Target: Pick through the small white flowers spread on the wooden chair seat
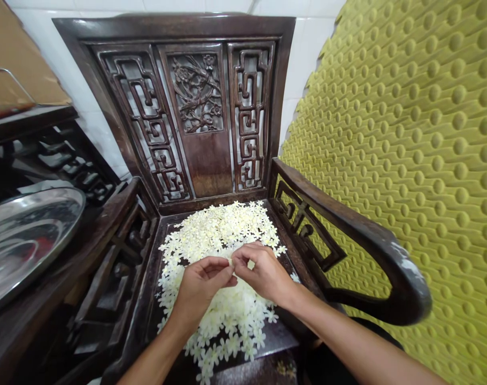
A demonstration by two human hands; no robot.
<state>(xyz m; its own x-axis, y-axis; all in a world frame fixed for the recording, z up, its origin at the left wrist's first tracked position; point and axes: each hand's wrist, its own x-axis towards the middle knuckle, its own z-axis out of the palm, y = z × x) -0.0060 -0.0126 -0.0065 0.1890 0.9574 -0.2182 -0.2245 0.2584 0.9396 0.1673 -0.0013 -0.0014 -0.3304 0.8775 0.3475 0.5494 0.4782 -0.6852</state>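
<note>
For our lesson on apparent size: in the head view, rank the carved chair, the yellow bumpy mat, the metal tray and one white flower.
1. Carved chair and yellow bumpy mat: alike, unranked.
2. Metal tray.
3. White flower.

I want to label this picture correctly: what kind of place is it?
Probably a room in a home: a carved wooden armchair against a white tiled wall, its seat covered with small white flowers.
</note>
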